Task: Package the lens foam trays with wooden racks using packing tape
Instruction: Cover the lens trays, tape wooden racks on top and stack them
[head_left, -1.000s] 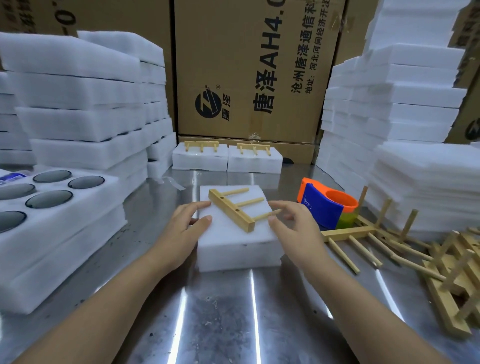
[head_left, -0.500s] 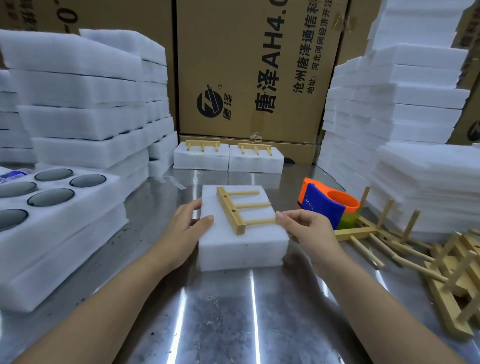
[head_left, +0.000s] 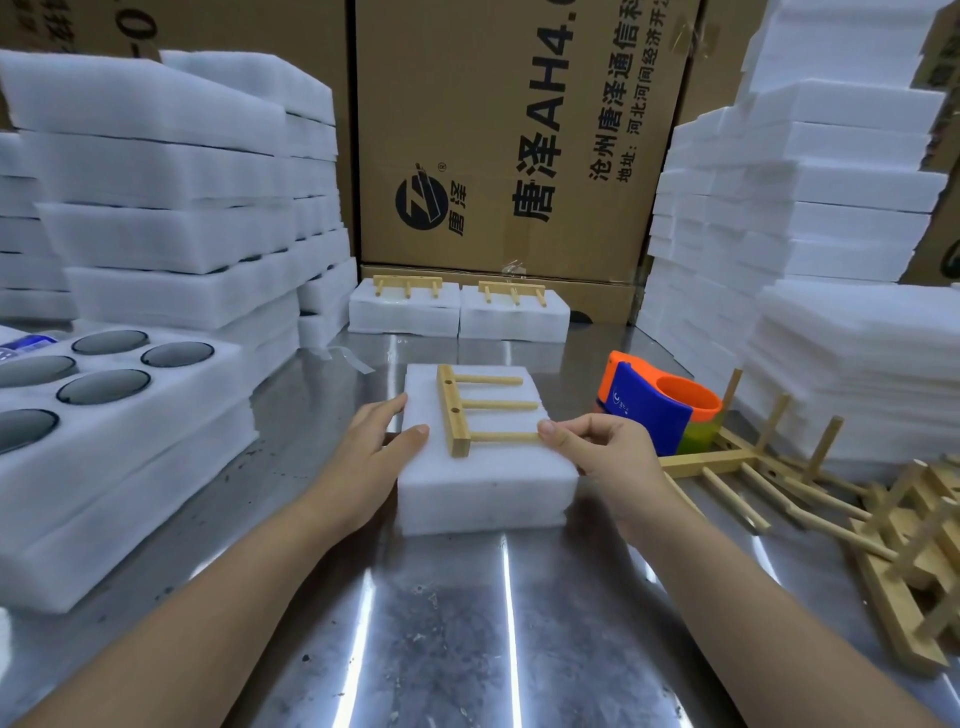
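A white foam tray block (head_left: 483, 483) lies on the steel table in front of me. On top of it rests a wooden rack (head_left: 467, 410), its bar to the left and three pegs pointing right. My right hand (head_left: 602, 457) pinches the tip of the nearest peg. My left hand (head_left: 374, 457) holds the block's left side, thumb on the top face. The orange and blue tape dispenser (head_left: 654, 410) stands just right of the block.
Two foam blocks with racks on top (head_left: 457, 312) sit at the back by a cardboard box (head_left: 519, 130). Tall foam stacks stand left (head_left: 171, 208) and right (head_left: 831, 234). A lens tray (head_left: 104, 415) is at left. Loose wooden racks (head_left: 831, 493) lie at right.
The rack has been turned from a diagonal lie to square with the block, pegs pointing right. My right hand closed from an open touch to a pinch on the near peg.
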